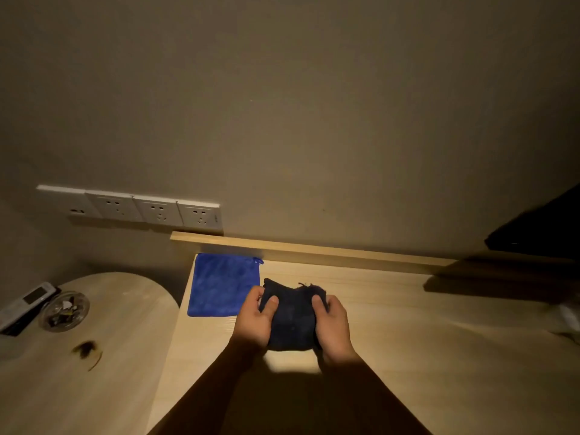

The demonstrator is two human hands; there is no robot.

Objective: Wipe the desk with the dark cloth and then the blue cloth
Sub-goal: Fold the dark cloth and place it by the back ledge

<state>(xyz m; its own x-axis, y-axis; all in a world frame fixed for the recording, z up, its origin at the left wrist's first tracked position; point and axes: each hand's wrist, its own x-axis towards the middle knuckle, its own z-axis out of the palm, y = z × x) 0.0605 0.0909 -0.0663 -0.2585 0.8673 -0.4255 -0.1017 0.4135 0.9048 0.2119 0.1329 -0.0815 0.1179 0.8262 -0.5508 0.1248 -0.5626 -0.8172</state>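
On desk (408, 324): dark cloth (293, 318) bunched, held at centre
Left hand (255, 318): grip clamped on dark cloth
Right hand (332, 324): grip clamped on dark cloth
Blue cloth (224, 284): laid flat, just left of hands

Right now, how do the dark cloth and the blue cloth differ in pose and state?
The dark cloth is bunched up and gripped between the left hand and the right hand; the blue cloth lies spread flat and square, with no hand gripping it. The dark cloth sits mid-desk in front of the person; the blue cloth lies at the desk's far left corner, near the back ledge. Both look like soft wiping cloths.
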